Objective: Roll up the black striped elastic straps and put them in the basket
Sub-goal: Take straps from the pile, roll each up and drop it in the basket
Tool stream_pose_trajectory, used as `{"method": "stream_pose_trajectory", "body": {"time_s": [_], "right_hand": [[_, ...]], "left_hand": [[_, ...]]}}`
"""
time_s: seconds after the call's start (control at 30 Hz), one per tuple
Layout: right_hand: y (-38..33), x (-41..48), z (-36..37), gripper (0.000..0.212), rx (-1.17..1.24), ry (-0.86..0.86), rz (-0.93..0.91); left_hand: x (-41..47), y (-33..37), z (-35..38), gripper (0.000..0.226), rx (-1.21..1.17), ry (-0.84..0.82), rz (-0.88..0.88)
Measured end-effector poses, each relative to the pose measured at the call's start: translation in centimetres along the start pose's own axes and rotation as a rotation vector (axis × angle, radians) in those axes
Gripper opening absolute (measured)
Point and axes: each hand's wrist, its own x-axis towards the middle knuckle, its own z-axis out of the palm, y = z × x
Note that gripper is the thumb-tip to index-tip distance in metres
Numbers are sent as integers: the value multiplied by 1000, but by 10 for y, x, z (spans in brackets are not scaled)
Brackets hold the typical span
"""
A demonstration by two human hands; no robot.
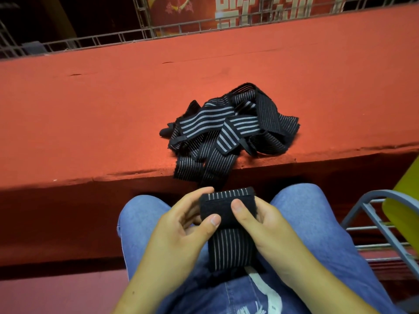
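Over my lap I hold one black striped elastic strap (229,243), its top end rolled into a thick bundle and its tail lying down across my jeans. My left hand (181,225) grips the roll's left side, thumb pressed on its front. My right hand (260,220) grips the right side, thumb on the roll's face. A tangled pile of black striped straps (229,130) lies on the red ledge (90,114) ahead, with some ends hanging over its front edge. No basket is clearly in view.
A grey metal wire frame (371,223) with a yellow-green object (403,207) in it stands at my right. A metal grid railing (113,38) runs behind the ledge, with a red banner beyond it. My legs in blue jeans (317,223) fill the foreground.
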Motion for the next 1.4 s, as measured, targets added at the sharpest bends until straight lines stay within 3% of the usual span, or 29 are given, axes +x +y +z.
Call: {"method": "stream_pose_trajectory", "body": {"time_s": [0.13,0.27,0.4,0.53,0.73,0.83,1.13,1.4], "right_hand": [[-4,-2,-1,47,-19,-45,105],[0,-1,-1,83,45,-68,147],[1,0,-3,91,127,-70,150],[-1,0,-3,84,173,-85,147],[8,4,-6,51,219,-20,147],[10,4,-8,48,179,-25,124],[8,2,-5,32,146,-77,103],[2,-1,-5,34,41,-39,-3]], "left_hand": [[3,6,-2,45,-36,56,38],[3,8,-2,49,-3,94,83],[3,6,1,49,18,69,106],[2,6,1,49,12,34,100],[2,2,-2,45,-9,-55,58],[2,-1,-3,33,-5,-58,32],[2,-1,-2,41,-55,35,-11],[3,-4,-1,48,-83,-11,-57]]}}
